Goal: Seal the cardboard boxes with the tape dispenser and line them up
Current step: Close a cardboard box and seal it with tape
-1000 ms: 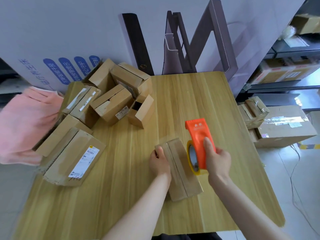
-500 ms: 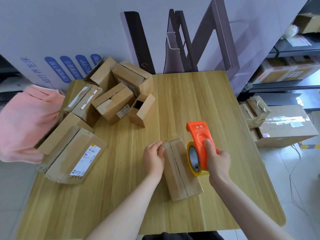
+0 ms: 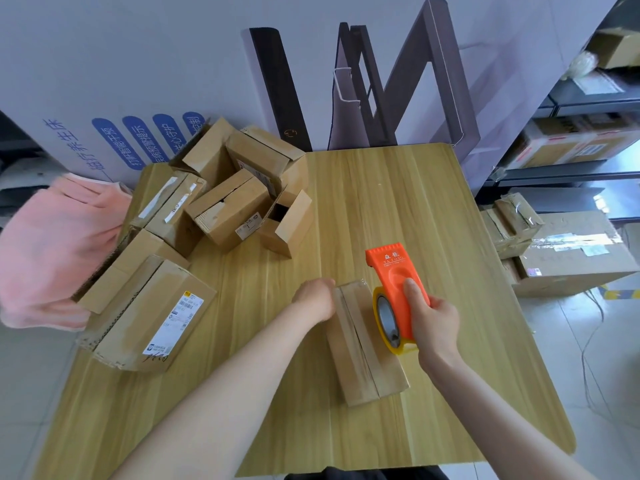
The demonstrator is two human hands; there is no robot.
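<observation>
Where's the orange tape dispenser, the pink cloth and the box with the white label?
tape dispenser [image 3: 392, 273], head view, orange body.
pink cloth [image 3: 52, 254], head view, its middle.
labelled box [image 3: 152, 311], head view, top face.

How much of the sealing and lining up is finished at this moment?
Done: no lined-up row shows yet. In hand: one box, the left hand at its far end, the right hand gripping the tape dispenser; I cannot tell if its seam is fully taped. Left: the pile of boxes far left on the table, some with open flaps.
</observation>
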